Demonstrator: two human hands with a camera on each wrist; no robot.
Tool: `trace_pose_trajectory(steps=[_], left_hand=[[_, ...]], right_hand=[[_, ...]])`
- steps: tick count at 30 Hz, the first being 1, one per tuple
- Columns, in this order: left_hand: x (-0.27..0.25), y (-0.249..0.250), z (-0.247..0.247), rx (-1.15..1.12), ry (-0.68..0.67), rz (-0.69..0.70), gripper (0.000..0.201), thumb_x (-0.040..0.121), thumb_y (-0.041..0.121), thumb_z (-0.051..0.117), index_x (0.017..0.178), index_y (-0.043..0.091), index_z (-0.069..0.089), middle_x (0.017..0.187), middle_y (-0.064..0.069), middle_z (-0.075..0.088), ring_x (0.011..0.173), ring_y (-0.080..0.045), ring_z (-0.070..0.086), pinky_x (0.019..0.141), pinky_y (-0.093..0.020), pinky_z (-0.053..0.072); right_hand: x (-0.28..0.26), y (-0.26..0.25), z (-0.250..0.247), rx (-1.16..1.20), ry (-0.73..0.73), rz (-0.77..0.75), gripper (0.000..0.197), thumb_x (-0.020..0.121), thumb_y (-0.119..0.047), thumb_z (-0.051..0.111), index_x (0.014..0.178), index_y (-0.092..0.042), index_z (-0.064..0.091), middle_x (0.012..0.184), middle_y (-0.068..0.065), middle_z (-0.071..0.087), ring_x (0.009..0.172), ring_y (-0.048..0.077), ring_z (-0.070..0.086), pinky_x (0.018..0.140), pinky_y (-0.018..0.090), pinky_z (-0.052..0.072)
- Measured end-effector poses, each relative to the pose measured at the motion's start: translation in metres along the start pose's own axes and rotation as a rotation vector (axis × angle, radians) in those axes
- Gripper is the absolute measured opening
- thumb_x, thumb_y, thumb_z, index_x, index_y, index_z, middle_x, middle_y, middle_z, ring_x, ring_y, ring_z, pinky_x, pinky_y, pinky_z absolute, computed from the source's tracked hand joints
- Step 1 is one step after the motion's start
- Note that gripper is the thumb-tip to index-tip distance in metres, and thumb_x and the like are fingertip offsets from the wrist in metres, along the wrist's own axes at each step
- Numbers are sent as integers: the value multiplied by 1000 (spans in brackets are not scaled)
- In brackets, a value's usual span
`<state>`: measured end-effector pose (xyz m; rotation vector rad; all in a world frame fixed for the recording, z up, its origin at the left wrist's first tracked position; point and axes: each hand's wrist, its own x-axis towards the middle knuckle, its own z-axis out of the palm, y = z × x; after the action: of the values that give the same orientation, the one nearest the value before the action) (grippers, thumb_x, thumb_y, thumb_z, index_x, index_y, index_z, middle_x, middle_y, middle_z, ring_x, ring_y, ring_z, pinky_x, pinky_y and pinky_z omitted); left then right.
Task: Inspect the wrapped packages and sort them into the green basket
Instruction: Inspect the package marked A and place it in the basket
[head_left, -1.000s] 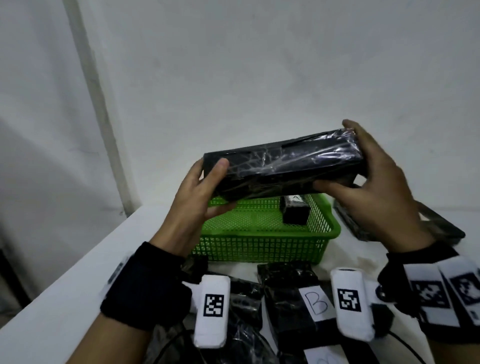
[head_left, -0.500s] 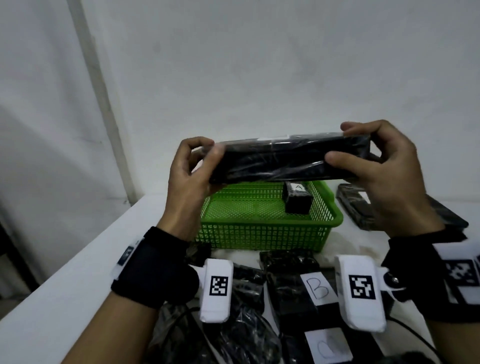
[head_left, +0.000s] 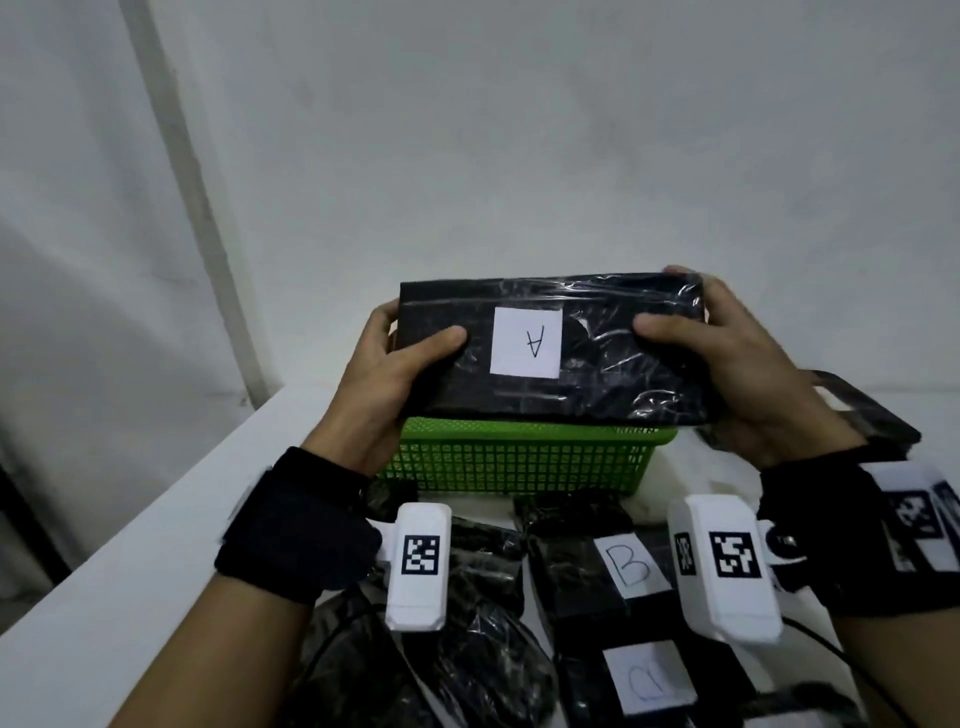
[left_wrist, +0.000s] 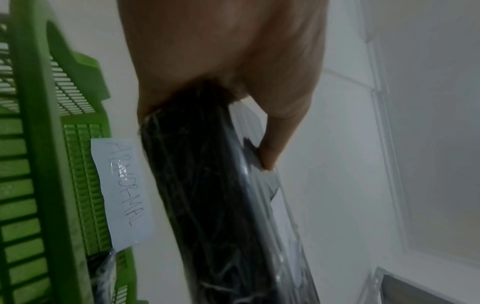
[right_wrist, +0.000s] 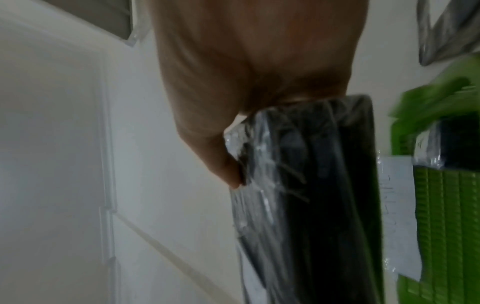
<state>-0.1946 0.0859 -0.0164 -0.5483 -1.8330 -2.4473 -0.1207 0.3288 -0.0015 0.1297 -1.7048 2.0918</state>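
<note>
The black wrapped package (head_left: 550, 348) labelled A is held above the green basket (head_left: 519, 462), the left hand (head_left: 395, 374) gripping one end and the right hand (head_left: 727, 374) the other, thumbs on top

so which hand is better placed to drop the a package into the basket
Neither clearly: left hand and right hand each grip one end of the package, level above the green basket. Probably lower it with both.

Green basket (head_left: 519, 462) interior hidden behind held package (head_left: 613, 358). Right-wrist view motion-blurred; paper tag (right_wrist: 397, 216) on basket unreadable there. Bottom label (head_left: 649, 678) writing too blurred to read. Package at far right (head_left: 862, 415) mostly hidden behind right hand (head_left: 748, 374).
</note>
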Motion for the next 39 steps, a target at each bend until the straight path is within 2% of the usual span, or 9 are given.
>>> trace_pose_trajectory(steps=[4, 10, 14, 19, 23, 25, 27, 33, 39], left_hand=[[0, -1, 1, 11, 2, 61, 72, 72, 21, 79, 137, 11, 49, 122, -10, 69, 100, -22, 71, 75, -35, 60], [-5, 2, -14, -375, -244, -57, 74, 65, 59, 81, 122, 13, 69, 121, -10, 71, 113, -27, 67, 102, -47, 51], [-9, 8, -19, -342, -406, -61, 69, 61, 63, 81, 113, 18, 76, 118, -8, 73, 111, -25, 69, 93, -42, 57], [-11, 13, 4, -143, -195, 111, 97, 62, 68, 81, 137, 13, 55, 133, -10, 65, 122, -26, 63, 89, -38, 57], [-12, 14, 14, 44, -134, 294, 61, 65, 54, 86, 113, 32, 57, 104, 8, 72, 102, -14, 68, 72, -36, 58], [-15, 15, 18, 145, -160, 313, 48, 71, 45, 80, 111, 36, 57, 97, 12, 72, 95, -9, 69, 67, -32, 57], [-18, 16, 22, 185, -226, 259, 40, 83, 47, 69, 120, 35, 59, 108, 8, 73, 99, -14, 72, 71, -37, 59], [-21, 27, 20, 165, -248, 115, 50, 93, 63, 38, 127, 37, 64, 126, 2, 69, 106, -22, 72, 78, -35, 60], [-21, 31, 15, 273, -248, -86, 77, 74, 82, 37, 123, 31, 67, 115, -7, 71, 82, -24, 72, 65, -36, 58]], right_hand=[[0, -1, 1, -39, 58, -99, 36, 84, -2, 73, 114, -17, 59, 84, 2, 76, 73, 22, 73, 69, 39, 61], [-13, -31, 3, 89, -52, -138, 64, 67, -13, 75, 128, -7, 58, 98, 12, 76, 78, 26, 74, 66, 39, 63], [-11, -25, 2, 33, -2, -42, 72, 70, -21, 76, 137, -5, 53, 106, 11, 75, 81, 22, 74, 66, 36, 62], [-11, -19, 4, -362, 173, -52, 64, 78, -50, 75, 138, -39, 52, 147, -2, 49, 127, 15, 56, 104, 50, 49], [-29, -19, 32, -495, -124, -160, 82, 64, -69, 73, 138, -63, 40, 140, -35, 43, 133, -5, 41, 115, 51, 39], [-33, -8, 48, -517, -284, -189, 94, 68, -72, 77, 147, -65, 27, 151, -31, 38, 140, -4, 39, 118, 48, 38], [-33, 2, 58, -504, -312, -219, 96, 72, -59, 78, 150, -62, 22, 159, -21, 35, 143, 4, 42, 114, 46, 44], [-27, 4, 53, -245, -121, -230, 49, 90, -13, 75, 129, -34, 54, 126, -5, 68, 107, 17, 72, 82, 54, 63], [-29, 7, 53, -439, -213, -357, 59, 86, -12, 79, 132, -35, 52, 138, -17, 58, 126, 8, 60, 100, 44, 56]])
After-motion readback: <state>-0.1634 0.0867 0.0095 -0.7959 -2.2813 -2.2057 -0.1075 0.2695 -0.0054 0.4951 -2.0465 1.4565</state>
